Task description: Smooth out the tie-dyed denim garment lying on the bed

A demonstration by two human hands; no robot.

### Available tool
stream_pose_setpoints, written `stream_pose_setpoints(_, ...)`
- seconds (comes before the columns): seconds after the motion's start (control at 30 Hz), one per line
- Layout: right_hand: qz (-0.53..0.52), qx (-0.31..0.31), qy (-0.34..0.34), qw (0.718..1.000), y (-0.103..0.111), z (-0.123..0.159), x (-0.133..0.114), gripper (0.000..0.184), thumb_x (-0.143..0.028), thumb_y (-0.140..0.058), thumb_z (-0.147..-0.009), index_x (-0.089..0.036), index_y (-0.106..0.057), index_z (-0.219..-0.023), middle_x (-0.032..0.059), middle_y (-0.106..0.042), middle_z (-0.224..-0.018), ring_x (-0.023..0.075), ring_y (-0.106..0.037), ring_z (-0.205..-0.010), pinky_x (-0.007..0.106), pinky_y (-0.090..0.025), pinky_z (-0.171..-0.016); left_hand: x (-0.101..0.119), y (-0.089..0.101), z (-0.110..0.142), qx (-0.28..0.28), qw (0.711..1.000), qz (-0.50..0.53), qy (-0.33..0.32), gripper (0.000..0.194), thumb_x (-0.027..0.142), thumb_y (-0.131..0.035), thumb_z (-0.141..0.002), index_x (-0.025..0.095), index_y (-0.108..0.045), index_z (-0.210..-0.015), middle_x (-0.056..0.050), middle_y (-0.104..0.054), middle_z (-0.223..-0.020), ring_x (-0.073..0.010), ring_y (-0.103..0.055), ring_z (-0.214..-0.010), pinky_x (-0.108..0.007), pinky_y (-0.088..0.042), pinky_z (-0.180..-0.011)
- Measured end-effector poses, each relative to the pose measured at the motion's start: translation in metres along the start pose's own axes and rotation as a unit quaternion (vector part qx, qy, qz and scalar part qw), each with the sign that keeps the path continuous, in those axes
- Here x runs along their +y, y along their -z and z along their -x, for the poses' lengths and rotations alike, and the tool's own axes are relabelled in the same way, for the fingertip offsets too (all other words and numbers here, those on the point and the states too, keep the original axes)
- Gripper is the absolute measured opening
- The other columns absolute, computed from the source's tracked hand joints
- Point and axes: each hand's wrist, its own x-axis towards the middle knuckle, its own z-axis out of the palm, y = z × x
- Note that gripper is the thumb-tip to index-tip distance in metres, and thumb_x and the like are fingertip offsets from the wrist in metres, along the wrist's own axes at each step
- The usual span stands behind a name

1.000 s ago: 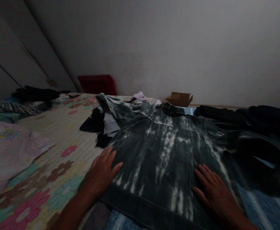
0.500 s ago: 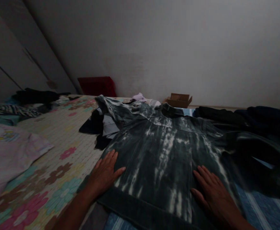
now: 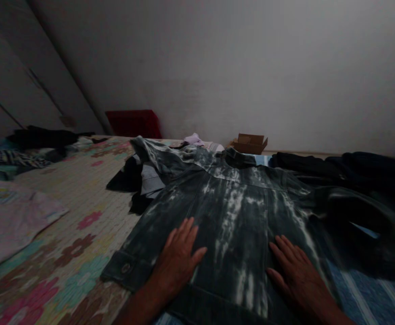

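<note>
1. At far left a pale pink printed cloth [image 3: 11,221] lies loose on the floral bedspread [image 3: 82,212], and further back a dark heap of clothes [image 3: 44,137] sits by the wall, well apart from both hands.

2. Just left of the jacket's far shoulder, a small pile of dark and grey garments [image 3: 139,180] lies partly under the spread sleeve.

3. The bleached denim jacket [image 3: 231,212] lies back-up across the middle of the bed, collar towards the wall and hem towards the person. Its body looks mostly flat; the waistband tab with a button [image 3: 126,267] lies on the bedspread at the near left corner.

4. The left hand [image 3: 178,259] rests palm down on the lower back panel, fingers spread and flat, gripping nothing.

5. The right hand [image 3: 294,275] lies likewise flat and open on the panel nearer the right seam, pressing rather than holding.

6. Judging from this, the laying-out and smoothing of the back is well on. Nothing is folded yet: the left sleeve is bunched up by the far pile, and the right sleeve [image 3: 360,212] trails off into shadow, where its lie cannot be told.

7. Behind the collar stand a red cushion [image 3: 132,124] and a small open cardboard box [image 3: 249,143] against the wall.

8. At far right, dark clothing [image 3: 353,167] lies on a blue striped sheet [image 3: 369,289].
</note>
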Motion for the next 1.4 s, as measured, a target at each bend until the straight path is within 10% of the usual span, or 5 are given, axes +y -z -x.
stream_pose_setpoints(0.13, 0.008, 0.009, 0.003, 1.0, -0.002, 0.0, 0.0, 0.054, -0.051, -0.043, -0.09, -0.018, -0.052, -0.131, 0.0108, -0.042, -0.141, 0.03, -0.036, -0.131, 0.051, -0.037, -0.103, 0.021, -0.02, -0.002, -0.058, 0.992, 0.067, -0.085, 0.066, 0.059, -0.029, -0.091, 0.02, -0.029, -0.144, -0.007, -0.018, -0.154, -0.0245, -0.015, -0.141, -0.047, -0.019, -0.113)
stream_pose_setpoints(0.47, 0.019, 0.028, 0.015, 0.999, -0.004, 0.001, 0.002, 0.054, -0.052, -0.044, -0.09, -0.018, -0.052, -0.131, 0.0108, -0.043, -0.14, 0.0299, -0.038, -0.13, 0.051, -0.04, -0.101, 0.008, -0.024, -0.009, -0.09, 0.991, 0.073, -0.06, 0.07, 0.065, -0.026, -0.089, 0.025, -0.021, -0.146, -0.005, -0.01, -0.155, -0.0257, -0.008, -0.142, -0.053, -0.01, -0.113)
stream_pose_setpoints(1.4, -0.01, 0.011, 0.019, 1.0, -0.017, -0.004, 0.007, 0.054, -0.054, -0.046, -0.088, -0.021, -0.054, -0.13, 0.0115, -0.045, -0.138, 0.033, -0.041, -0.127, 0.052, -0.043, -0.097, -0.012, -0.041, -0.018, -0.025, 0.998, 0.046, -0.029, 0.061, 0.055, -0.022, -0.094, 0.021, -0.023, -0.145, -0.004, -0.017, -0.153, -0.0235, -0.014, -0.141, -0.047, -0.017, -0.113)
